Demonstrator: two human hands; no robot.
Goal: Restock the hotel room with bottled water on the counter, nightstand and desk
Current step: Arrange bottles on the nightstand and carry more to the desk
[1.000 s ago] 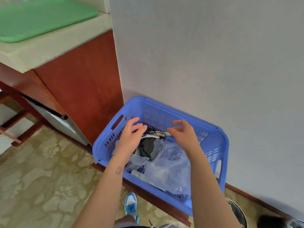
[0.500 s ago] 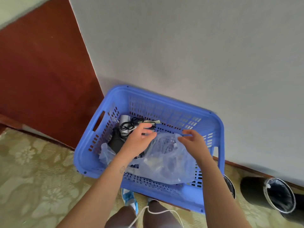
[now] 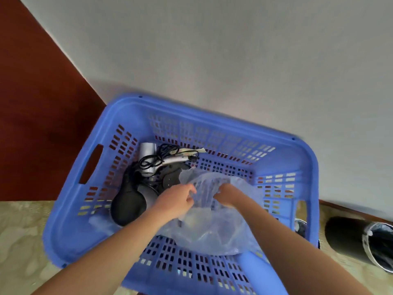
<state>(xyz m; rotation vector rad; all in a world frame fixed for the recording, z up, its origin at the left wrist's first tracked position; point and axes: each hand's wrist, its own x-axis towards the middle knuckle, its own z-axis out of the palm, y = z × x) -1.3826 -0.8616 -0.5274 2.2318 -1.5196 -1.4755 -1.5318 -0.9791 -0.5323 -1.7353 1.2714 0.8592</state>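
Note:
A blue plastic laundry basket point(image 3: 214, 122) stands on the floor against a white wall. Inside it lies a crumpled clear plastic bag point(image 3: 212, 228) with contents I cannot make out; no water bottle shows plainly. My left hand point(image 3: 174, 201) pinches the bag's top edge on its left side. My right hand point(image 3: 228, 195) grips the bag's top edge on its right side. Both forearms reach down into the basket from the bottom of the view.
A silver hair dryer with a coiled black cord point(image 3: 153, 160) and a black rounded object point(image 3: 127, 203) lie in the basket's left half. A red-brown cabinet side point(image 3: 36, 124) rises at left. A black bin point(image 3: 361, 241) lies at right on patterned carpet point(image 3: 19, 231).
The view has moved closer over the basket. Both hands have dropped lower and closed on the top of the plastic bag, which they only hovered over before.

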